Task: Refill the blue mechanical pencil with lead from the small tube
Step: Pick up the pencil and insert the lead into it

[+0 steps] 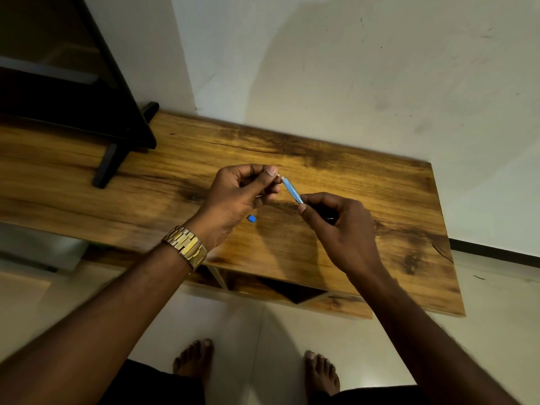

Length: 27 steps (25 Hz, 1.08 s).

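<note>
Blue and slim, the mechanical pencil (292, 190) is held in the air above the wooden tabletop (336, 258), slanting from its pale upper end near the left thumb down into the right hand (342, 226). That right hand pinches the pencil's lower, darker part between thumb and curled fingers, so the tip end is mostly hidden inside the grip. The left hand (239, 194) is raised just beside the pencil's top end, its fingers curled in and its thumb pressed against the forefinger; something small and pale shows at the thumb tip, right at the pencil's open end, but it is too small to tell whether this is the lead tube, a lead or a cap. A thin light line also shows under the left fingers, and I cannot tell what it is. On the tabletop, just below the left hand and apart from both hands, lies a small blue piece (252, 218). A gold-coloured metal watch (187, 247) sits on the left wrist. At the far left of the tabletop stands a black frame (117, 141) on a dark foot. Below the table edge, bare feet (194, 362) rest on the pale floor.
</note>
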Each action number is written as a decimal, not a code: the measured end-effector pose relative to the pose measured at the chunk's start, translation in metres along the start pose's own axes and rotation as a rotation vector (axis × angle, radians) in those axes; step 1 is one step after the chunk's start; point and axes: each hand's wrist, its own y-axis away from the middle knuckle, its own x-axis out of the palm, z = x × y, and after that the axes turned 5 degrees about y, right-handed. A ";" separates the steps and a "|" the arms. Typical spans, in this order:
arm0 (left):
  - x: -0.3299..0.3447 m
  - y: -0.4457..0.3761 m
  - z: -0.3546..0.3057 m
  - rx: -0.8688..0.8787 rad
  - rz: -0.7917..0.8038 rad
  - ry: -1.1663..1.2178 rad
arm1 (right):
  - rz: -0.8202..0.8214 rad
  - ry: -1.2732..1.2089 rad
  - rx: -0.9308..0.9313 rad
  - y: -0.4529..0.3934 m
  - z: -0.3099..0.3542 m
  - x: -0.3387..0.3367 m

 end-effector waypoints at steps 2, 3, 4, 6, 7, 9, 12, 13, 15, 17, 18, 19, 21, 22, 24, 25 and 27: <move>-0.001 0.001 -0.001 0.005 -0.009 -0.017 | -0.008 0.022 -0.023 0.000 0.000 -0.001; -0.001 0.002 -0.001 0.009 -0.009 -0.032 | -0.012 0.039 -0.037 0.000 0.000 -0.001; -0.001 0.002 -0.002 0.015 -0.006 -0.049 | -0.014 0.055 -0.048 0.000 0.000 -0.002; -0.001 0.002 -0.001 0.040 -0.003 -0.089 | -0.016 0.080 -0.063 0.000 -0.001 -0.003; -0.001 0.002 -0.001 0.052 -0.002 -0.107 | -0.018 0.088 -0.065 0.000 -0.001 -0.004; -0.001 0.002 0.000 0.066 0.002 -0.134 | -0.021 0.091 -0.060 -0.001 -0.002 -0.004; -0.002 0.002 0.001 0.071 0.016 -0.153 | -0.035 0.094 -0.057 -0.001 -0.003 -0.004; -0.002 0.002 0.001 0.071 0.019 -0.157 | -0.039 0.089 -0.052 -0.002 -0.004 -0.004; -0.002 0.002 0.001 0.073 0.024 -0.166 | -0.043 0.087 -0.048 -0.002 -0.004 -0.004; -0.002 0.002 0.002 0.074 0.026 -0.174 | -0.043 0.093 -0.051 -0.002 -0.004 -0.004; -0.002 0.002 0.002 0.074 0.026 -0.178 | -0.042 0.101 -0.054 -0.002 -0.004 -0.004; -0.003 0.002 0.002 0.075 0.026 -0.181 | -0.042 0.112 -0.057 -0.002 -0.003 -0.004; -0.003 0.002 0.003 0.082 0.026 -0.192 | -0.039 0.133 -0.060 -0.002 -0.002 -0.004; -0.003 0.002 0.003 0.087 0.026 -0.198 | -0.035 0.142 -0.062 -0.002 -0.002 -0.004; -0.004 0.002 0.003 0.088 0.024 -0.203 | -0.021 0.148 -0.066 -0.001 0.000 -0.004; -0.004 0.002 0.002 0.084 0.026 -0.203 | -0.016 0.143 -0.065 -0.001 0.001 -0.004; -0.004 0.002 0.002 0.056 0.036 -0.167 | -0.008 0.122 -0.053 -0.001 0.002 -0.005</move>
